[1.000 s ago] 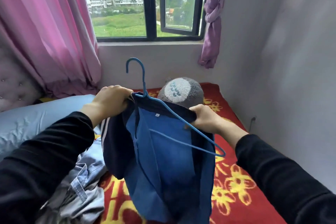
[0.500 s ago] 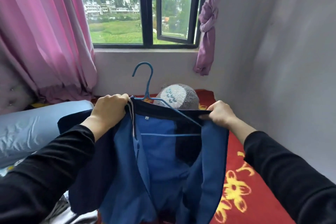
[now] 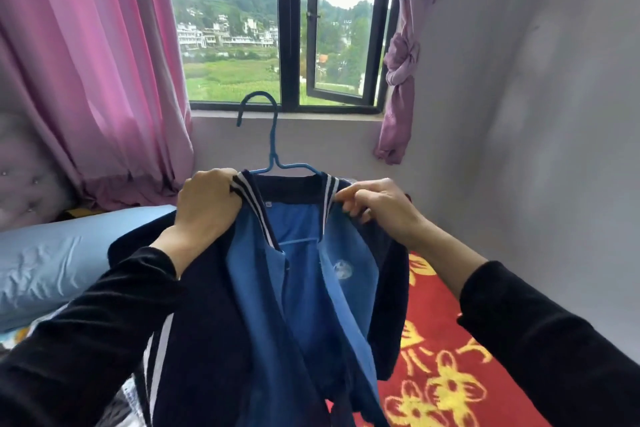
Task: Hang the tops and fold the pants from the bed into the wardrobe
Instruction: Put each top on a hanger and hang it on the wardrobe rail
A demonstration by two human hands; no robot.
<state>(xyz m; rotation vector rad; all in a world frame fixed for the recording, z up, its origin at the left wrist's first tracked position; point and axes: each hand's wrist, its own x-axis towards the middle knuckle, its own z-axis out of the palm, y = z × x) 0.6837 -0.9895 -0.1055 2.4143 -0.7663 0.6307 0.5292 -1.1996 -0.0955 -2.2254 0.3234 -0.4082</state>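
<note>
A blue and navy jacket with white collar stripes hangs open in front of me, held up over the bed. A blue wire hanger sits inside its neck, hook upright above the collar. My left hand grips the left side of the collar and shoulder. My right hand pinches the right side of the collar. The hanger's lower bar shows through the open front; its shoulders are hidden under the fabric.
The bed has a red cover with yellow flowers on the right and a light blue pillow on the left. Pink curtains flank an open window. A grey wall stands close on the right.
Both hands have lifted the jacket higher and spread its collar over the hanger. The hanger stands upright now, and the striped collar shows on both sides. The view tilted up.
</note>
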